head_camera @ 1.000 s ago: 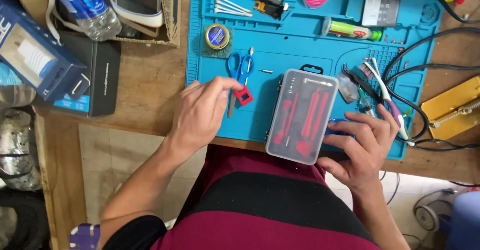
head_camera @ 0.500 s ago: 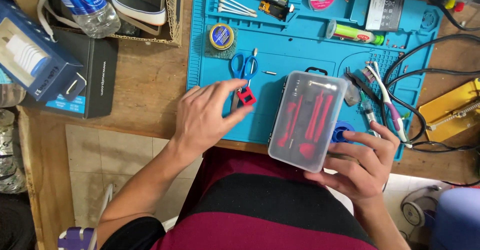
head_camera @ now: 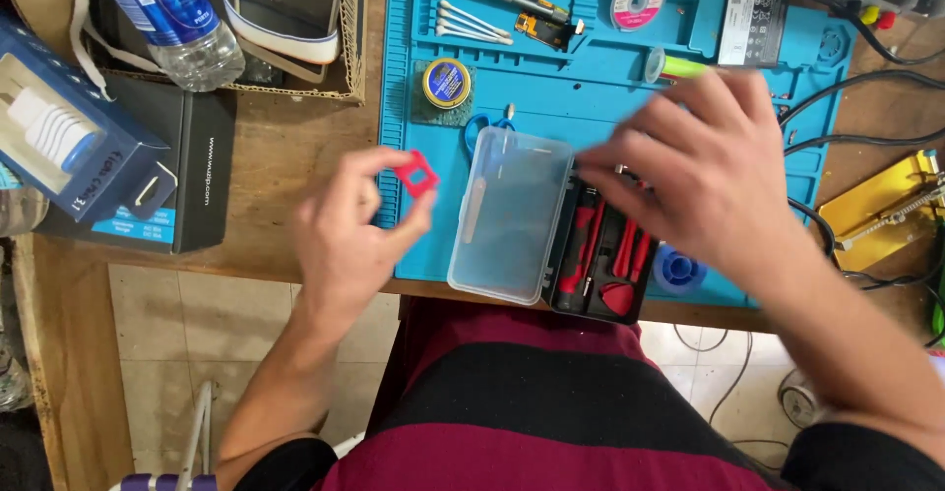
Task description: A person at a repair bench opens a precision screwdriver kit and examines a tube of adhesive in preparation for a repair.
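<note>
My left hand (head_camera: 349,225) pinches a small red square piece (head_camera: 417,173) between thumb and fingers, just left of the blue work mat (head_camera: 591,68). A tool case (head_camera: 602,255) lies open near the table's front edge, its clear lid (head_camera: 510,214) swung out to the left. Red-handled tools show in the black tray. My right hand (head_camera: 704,171) hovers over the tray with fingers spread, blurred, fingertips by the lid's hinge. Whether it touches a tool I cannot tell.
On the mat lie blue-handled scissors (head_camera: 487,122), a round tin (head_camera: 446,83), cotton swabs (head_camera: 472,22), a pink spool (head_camera: 636,2) and a blue roll (head_camera: 679,268). A water bottle (head_camera: 172,14) and boxes (head_camera: 74,142) stand at left. Cables (head_camera: 866,88) and a yellow tool (head_camera: 881,211) at right.
The case's clear lid has swung open to the left. My right hand left the case's lower end and moved up over the tray. My left hand lifted the red piece off the mat.
</note>
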